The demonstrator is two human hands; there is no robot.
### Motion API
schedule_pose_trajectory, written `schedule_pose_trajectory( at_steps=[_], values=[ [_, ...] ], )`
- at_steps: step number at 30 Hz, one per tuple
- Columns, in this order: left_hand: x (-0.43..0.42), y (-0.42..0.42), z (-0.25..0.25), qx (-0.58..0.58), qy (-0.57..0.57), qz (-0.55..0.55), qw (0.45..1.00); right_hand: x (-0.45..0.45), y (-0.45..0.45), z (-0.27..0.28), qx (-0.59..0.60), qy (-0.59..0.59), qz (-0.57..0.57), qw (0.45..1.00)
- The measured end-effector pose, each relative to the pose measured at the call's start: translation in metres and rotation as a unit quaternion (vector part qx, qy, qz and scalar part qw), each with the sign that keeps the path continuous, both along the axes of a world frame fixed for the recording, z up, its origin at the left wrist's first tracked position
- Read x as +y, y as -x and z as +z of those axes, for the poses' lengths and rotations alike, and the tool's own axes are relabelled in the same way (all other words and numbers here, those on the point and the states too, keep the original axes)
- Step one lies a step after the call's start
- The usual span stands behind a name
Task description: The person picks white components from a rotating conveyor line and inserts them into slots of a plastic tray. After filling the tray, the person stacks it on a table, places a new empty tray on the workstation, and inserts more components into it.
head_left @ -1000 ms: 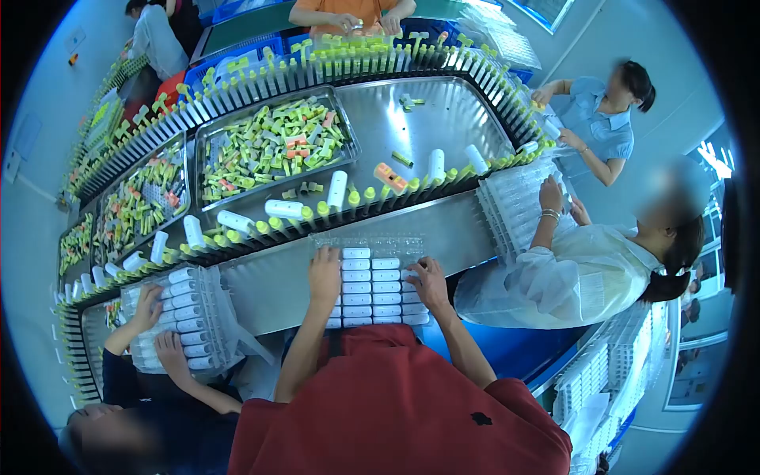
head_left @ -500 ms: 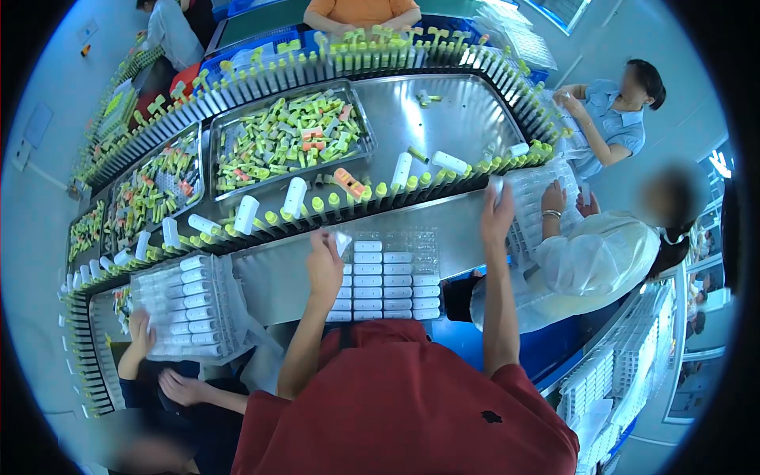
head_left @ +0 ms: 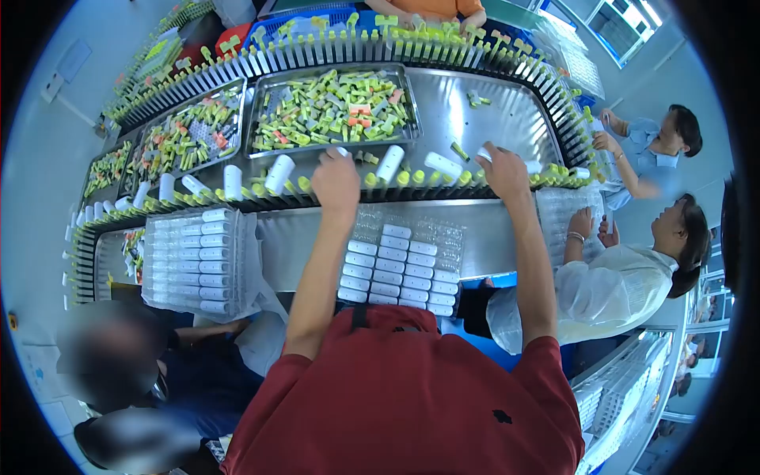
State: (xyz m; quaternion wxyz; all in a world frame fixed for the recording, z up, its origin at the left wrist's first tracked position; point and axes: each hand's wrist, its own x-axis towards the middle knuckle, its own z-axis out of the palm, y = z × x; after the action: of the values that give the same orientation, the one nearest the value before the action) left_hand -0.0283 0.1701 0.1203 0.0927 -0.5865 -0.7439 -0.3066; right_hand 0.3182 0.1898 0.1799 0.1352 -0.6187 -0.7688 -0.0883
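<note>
My left hand (head_left: 336,182) is over the near row of yellow-green pegs, its fingers closed around a small white plastic casing (head_left: 341,151). Further right, at the same row, my right hand (head_left: 504,172) pinches another white casing (head_left: 484,154). Between the two hands, white casings (head_left: 389,164) lie tilted on the pegs (head_left: 403,178). Below them, right in front of my body, a clear plastic blister tray (head_left: 449,226) holds several columns of white casings (head_left: 388,266). My fingers partly hide both held casings.
Metal trays (head_left: 415,111) of loose yellow-green and orange parts stand inside the peg loop. At left, a stack of filled blister trays (head_left: 170,257) sits beside a seated co-worker in dark clothes. A co-worker in white (head_left: 625,265) handles clear trays at right; others work farther off.
Both my hands have moved forward from around the blister tray to the peg row. The pegs and their casings have shifted left relative to the metal trays. My view has turned slightly.
</note>
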Motion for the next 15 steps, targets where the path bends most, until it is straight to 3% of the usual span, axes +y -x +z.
schedule_pose_trajectory(
  at_steps=[3, 6, 10, 12, 15],
  values=[
    [-0.013, 0.033, -0.019, 0.003, -0.093, -0.056, 0.994, 0.007, 0.025, -0.030, -0.059, 0.019, -0.039, 0.997],
    [-0.027, 0.065, -0.029, -0.032, -0.138, -0.115, 0.983, 0.012, 0.061, -0.035, -0.045, 0.028, -0.129, 0.990],
    [-0.051, 0.049, -0.013, 0.057, -0.196, -0.031, 0.978, 0.032, 0.086, -0.063, -0.018, -0.001, -0.108, 0.994],
    [-0.069, 0.033, -0.042, 0.033, -0.232, -0.045, 0.971, 0.022, 0.101, -0.063, 0.027, 0.001, -0.115, 0.993],
    [-0.106, -0.005, -0.098, -0.046, -0.102, -0.196, 0.974, 0.007, 0.108, -0.096, 0.066, -0.044, -0.074, 0.994]
  ],
)
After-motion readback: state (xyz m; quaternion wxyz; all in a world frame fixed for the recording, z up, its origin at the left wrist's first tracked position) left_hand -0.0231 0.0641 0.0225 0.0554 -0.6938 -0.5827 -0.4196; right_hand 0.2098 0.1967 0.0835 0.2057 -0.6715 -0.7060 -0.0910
